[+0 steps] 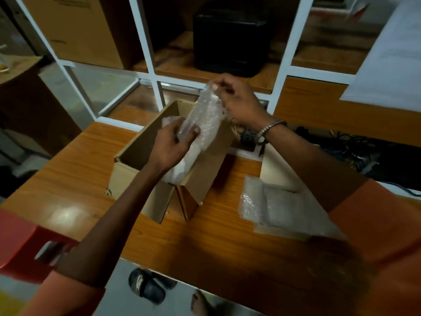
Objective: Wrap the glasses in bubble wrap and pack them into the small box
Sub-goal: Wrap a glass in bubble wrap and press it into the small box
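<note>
Item: bubble-wrapped glass [200, 119], above small box [159, 160]; we are pinching it, left hand [172, 144] low, right hand [237, 99] topmost. Next: lowering inside.

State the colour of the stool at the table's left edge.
Red. The stool shows at lower left in the head view, blurred.

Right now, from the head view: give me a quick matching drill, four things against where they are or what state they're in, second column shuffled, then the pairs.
Things:
1. wrapped bundle
2. small box
3. spare bubble wrap
4. sandal

Places or states:
A. on the floor under the table edge
B. held by both hands over the box
C. flat on the table, right of the box
D. open on the table, flaps out

Pairs: 1-B, 2-D, 3-C, 4-A
</note>
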Available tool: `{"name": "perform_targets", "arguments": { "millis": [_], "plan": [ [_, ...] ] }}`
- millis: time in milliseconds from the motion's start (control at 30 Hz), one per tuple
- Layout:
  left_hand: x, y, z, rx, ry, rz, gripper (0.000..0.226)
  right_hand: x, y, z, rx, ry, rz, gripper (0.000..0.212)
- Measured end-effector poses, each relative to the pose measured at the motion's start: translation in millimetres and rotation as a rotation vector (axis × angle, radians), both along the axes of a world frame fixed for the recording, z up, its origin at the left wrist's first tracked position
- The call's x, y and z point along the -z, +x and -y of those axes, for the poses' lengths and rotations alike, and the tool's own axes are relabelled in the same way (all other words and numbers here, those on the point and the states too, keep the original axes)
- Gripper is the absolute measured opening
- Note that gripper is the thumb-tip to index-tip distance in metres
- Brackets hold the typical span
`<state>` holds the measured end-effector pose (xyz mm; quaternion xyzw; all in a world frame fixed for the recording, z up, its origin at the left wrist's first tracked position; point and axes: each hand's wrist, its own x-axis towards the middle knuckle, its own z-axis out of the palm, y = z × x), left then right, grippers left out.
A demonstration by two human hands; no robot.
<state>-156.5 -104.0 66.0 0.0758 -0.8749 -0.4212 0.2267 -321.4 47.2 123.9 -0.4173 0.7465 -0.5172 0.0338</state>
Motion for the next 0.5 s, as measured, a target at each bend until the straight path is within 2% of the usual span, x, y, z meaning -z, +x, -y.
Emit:
{"name": "perform_targets", "arguments": {
  "millis": [100,233,333,400,500],
  "plan": [
    [-12,-1,-28,0.119,0.077,-0.074,0.023,0,-18,-45,0.143,-0.102,0.176,0.021],
    [-26,3,-78,0.236,0.184,-0.083,0.030,22,-24,-115,0.345,-0.136,0.401,0.016],
    [-26,8,-119,0.301,0.236,-0.026,0.034,42,-9,-169,0.452,-0.026,0.477,0.020],
    [-17,9,-146,0.261,0.268,0.033,0.037,52,15,-200,0.449,0.066,0.572,0.020],
    [5,16,-186,0.161,0.327,0.127,0.024,71,61,-244,0.363,0.119,0.657,0.077]
  ]
}}
